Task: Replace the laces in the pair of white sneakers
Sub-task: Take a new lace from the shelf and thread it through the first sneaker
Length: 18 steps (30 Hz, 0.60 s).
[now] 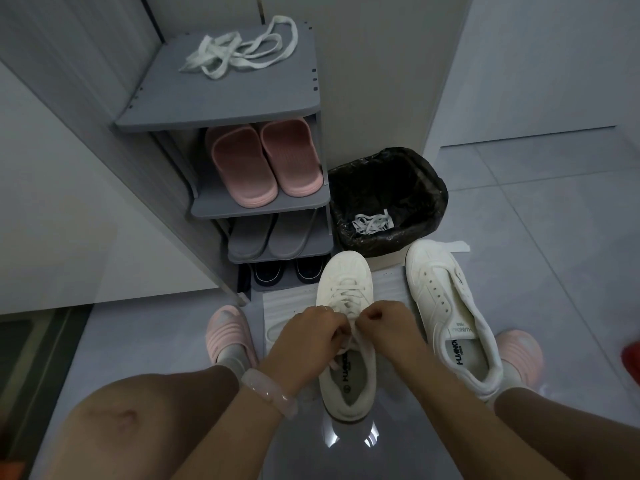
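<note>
Two white sneakers stand on the floor in front of me. The left sneaker (346, 282) carries a white lace (346, 292) through its eyelets. My left hand (308, 336) and my right hand (384, 327) meet over its tongue, each with fingers curled round a lace end. The right sneaker (446, 306) has bare eyelets and no lace. A loose white lace (239, 50) lies tangled on top of the grey shoe rack (221, 102). Another white lace (372, 221) lies inside the black-lined bin (388, 174).
The rack holds pink slippers (266, 161), grey slippers (270, 233) and dark shoes (287, 271) on lower shelves. White paper (287, 306) lies under the sneakers. My feet wear pink slippers (228, 327) on either side. A red object (632, 358) shows at the right edge.
</note>
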{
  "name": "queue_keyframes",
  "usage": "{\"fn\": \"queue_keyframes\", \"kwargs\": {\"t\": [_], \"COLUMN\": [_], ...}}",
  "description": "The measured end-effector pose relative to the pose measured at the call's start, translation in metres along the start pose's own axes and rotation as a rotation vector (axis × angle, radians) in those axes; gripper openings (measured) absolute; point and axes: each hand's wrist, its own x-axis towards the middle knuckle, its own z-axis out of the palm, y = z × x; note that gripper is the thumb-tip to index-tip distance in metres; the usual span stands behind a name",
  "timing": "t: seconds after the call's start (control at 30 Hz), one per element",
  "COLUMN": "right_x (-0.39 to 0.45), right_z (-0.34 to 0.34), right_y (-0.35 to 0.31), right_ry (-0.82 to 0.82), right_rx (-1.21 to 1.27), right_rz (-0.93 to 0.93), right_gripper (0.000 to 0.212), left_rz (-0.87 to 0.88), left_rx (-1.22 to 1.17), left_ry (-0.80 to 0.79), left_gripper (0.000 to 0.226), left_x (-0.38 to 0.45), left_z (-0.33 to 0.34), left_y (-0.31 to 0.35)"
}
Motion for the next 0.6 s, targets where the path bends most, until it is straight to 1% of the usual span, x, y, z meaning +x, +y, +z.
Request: {"fn": "queue_keyframes", "kwargs": {"t": [0.1, 0.13, 0.17, 0.2, 0.27, 0.37, 0.43, 0.5, 0.6], "right_x": [0.003, 0.004, 0.005, 0.006, 0.005, 0.002, 0.001, -0.001, -0.009], "right_z": [-0.007, -0.008, -0.011, -0.014, -0.020, -0.024, -0.020, -0.012, 0.002], "right_y": [0.003, 0.004, 0.004, 0.004, 0.002, -0.004, -0.003, 0.000, 0.006], "right_ry": [-0.162, -0.207, -0.249, -0.284, -0.300, -0.251, -0.199, -0.068, 0.137], "right_rx": [0.540, 0.662, 0.727, 0.735, 0.611, 0.175, -0.055, -0.224, -0.381], "right_rz": [0.286, 0.363, 0.404, 0.406, 0.334, 0.129, 0.001, -0.112, -0.255], "right_gripper": [0.024, 0.025, 0.026, 0.026, 0.025, 0.011, 0.009, 0.013, 0.012], "left_rz": [0.021, 0.027, 0.032, 0.036, 0.037, 0.010, -0.014, -0.034, -0.085], "left_rx": [-0.052, -0.065, -0.072, -0.070, -0.043, -0.002, 0.067, 0.151, 0.162], "left_ry": [-0.001, 0.000, -0.001, -0.001, 0.002, 0.019, 0.031, 0.046, 0.099], "left_gripper": [0.029, 0.028, 0.026, 0.024, 0.023, 0.021, 0.022, 0.024, 0.025], "left_x": [0.002, 0.002, 0.002, 0.001, 0.001, 0.002, 0.000, -0.003, -0.006], "left_z": [-0.001, -0.001, -0.001, 0.000, 0.002, 0.005, 0.009, 0.015, 0.019], "left_y": [0.000, 0.001, 0.001, 0.002, 0.004, 0.005, 0.007, 0.013, 0.019]}}
